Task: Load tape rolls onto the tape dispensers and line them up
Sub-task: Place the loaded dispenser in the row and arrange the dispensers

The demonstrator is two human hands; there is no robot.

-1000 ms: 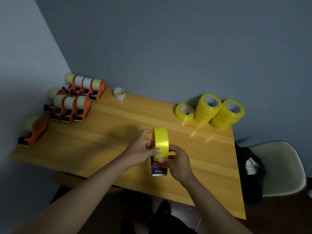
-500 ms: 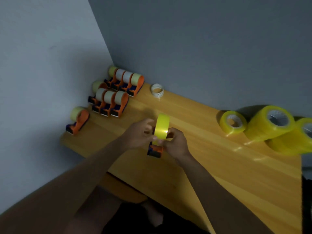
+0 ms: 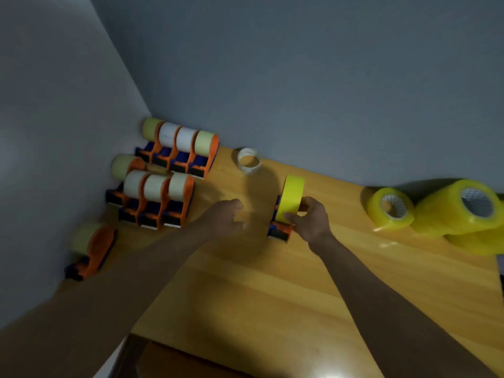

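Now gripping the loaded dispenser [image 3: 281,230] with my right hand [image 3: 309,219], heading for the rows.

I'm pinching the yellow roll [image 3: 292,199], thumb on its near edge, fingers curled at its core; it's standing on edge mid-table [image 3: 272,296]. My left hand [image 3: 226,218] is hanging loosely curled, holding nothing, between it and the lined-up dispensers [image 3: 161,197], which are lying to the left, so I'm judging a leftward slide.
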